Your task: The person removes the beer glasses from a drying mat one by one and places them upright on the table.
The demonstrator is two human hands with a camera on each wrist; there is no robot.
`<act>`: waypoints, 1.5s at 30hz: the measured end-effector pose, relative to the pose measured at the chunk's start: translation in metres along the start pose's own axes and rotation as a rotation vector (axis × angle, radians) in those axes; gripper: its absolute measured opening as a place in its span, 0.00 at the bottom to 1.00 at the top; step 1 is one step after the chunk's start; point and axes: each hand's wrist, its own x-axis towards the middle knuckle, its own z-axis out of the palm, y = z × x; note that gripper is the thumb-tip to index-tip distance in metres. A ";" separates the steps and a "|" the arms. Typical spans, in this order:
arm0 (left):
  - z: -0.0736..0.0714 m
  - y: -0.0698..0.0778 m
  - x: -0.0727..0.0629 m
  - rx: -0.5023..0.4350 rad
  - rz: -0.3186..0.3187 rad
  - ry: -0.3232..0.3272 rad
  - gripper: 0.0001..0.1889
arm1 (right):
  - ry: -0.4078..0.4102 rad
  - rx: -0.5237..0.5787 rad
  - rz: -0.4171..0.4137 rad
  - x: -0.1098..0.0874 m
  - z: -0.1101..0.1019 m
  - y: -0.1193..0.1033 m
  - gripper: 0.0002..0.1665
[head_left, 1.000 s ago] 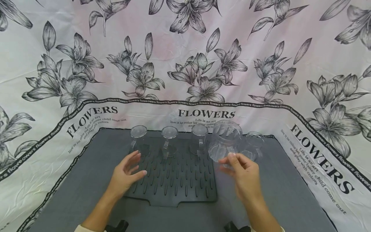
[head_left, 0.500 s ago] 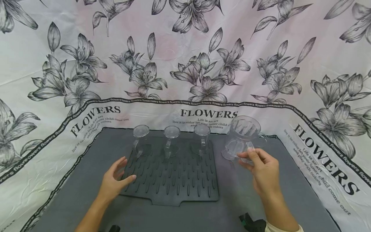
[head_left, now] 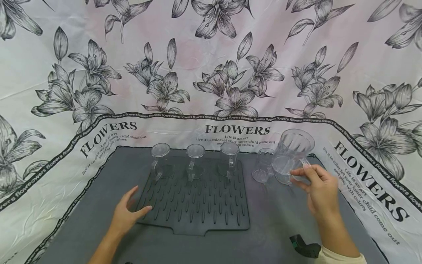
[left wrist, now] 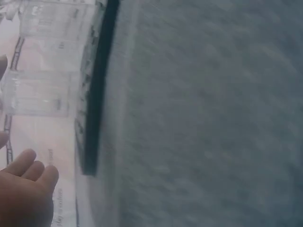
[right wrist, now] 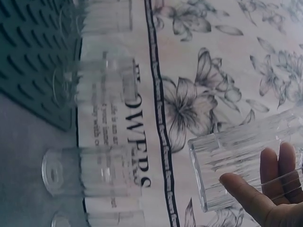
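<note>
In the head view my right hand (head_left: 321, 190) pinches the handle of a clear ribbed glass mug (head_left: 295, 145) held above the table's right side. The right wrist view also has this mug (right wrist: 227, 165), with thumb and fingers at its handle. My left hand (head_left: 123, 214) holds nothing, thumb and fingers spread beside the left edge of the black ridged drying mat (head_left: 197, 205). Across the mat's back stand three clear mugs, a left one (head_left: 160, 161), a middle one (head_left: 195, 161) and a right one (head_left: 229, 159); they look upside down.
Right of the mat stands another clear glass (head_left: 263, 167). One more glass (right wrist: 71, 220) shows partly at the bottom of the right wrist view. A flower-printed cloth (head_left: 230, 80) rises behind the grey table (head_left: 263, 242).
My right hand has carried the mug rightward, uncovering the glass beside the mat. My left hand has drawn back down and left, away from the left mug.
</note>
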 end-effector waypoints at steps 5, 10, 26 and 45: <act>-0.001 -0.011 0.000 0.041 -0.070 -0.016 0.49 | -0.006 0.073 -0.010 0.011 -0.016 -0.001 0.17; 0.000 -0.020 0.000 0.054 -0.143 -0.039 0.51 | 0.014 0.155 0.007 0.021 -0.030 -0.001 0.15; 0.007 -0.026 0.000 0.319 -0.129 -0.233 0.61 | 0.057 0.212 0.064 0.044 -0.067 0.003 0.16; 0.008 -0.026 0.000 0.328 -0.147 -0.224 0.60 | 0.053 0.272 0.102 0.073 -0.123 0.026 0.19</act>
